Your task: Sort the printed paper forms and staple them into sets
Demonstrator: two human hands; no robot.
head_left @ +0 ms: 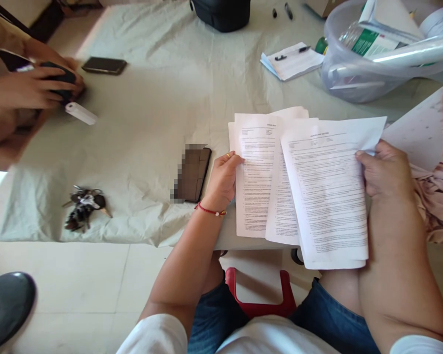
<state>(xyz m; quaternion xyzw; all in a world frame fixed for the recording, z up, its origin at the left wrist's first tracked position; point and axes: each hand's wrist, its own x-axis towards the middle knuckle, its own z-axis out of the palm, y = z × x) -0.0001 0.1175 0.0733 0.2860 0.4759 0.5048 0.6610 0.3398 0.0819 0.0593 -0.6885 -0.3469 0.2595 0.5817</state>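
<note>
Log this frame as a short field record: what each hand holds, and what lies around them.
left hand: grips left edge of the printed sheets
right hand: grips right edge of the same sheets
sheets: fanned, overhanging table edge
beside left hand: dark phone, flat on cloth
far left: keys; another person's hands on a dark object
top right: plastic tub, notepad with pen

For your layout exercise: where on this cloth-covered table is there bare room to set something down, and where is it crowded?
The widest free patch is mid-table on the pale green cloth, bordered by the black phone, dark wallet and white notepad. Another lies between the bunch of keys and the wallet. It is crowded on the right: printed paper sheets and the clear plastic tub.
</note>
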